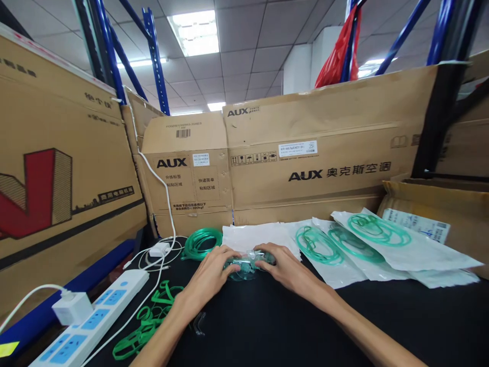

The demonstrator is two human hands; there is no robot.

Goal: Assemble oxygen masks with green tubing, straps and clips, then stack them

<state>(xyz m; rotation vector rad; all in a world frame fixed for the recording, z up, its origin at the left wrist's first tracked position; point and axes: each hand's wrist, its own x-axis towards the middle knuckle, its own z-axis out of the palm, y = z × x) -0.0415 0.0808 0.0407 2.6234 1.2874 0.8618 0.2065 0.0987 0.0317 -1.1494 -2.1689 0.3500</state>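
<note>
In the middle of the black table, my left hand (218,266) and my right hand (278,262) grip a bundle of clear, green-tinted plastic parts (246,266) from either side. My thumbs and fingers curl round its ends and hide them; I cannot make out its exact kind. Behind it lies a white sheet or pouch (263,234). A coil of green tubing (202,243) rests just left of my left hand. Near my left forearm is a heap of green elastic straps (143,326), with small clear plastic pieces (199,324) to its right.
At the right, several overlapping white pouches (405,255) carry coils of green tubing (320,245). A white power strip (89,318) with a plugged-in charger (72,307) and loose white cables (167,204) occupies the left. Cardboard panels (324,148) wall the table's back and left.
</note>
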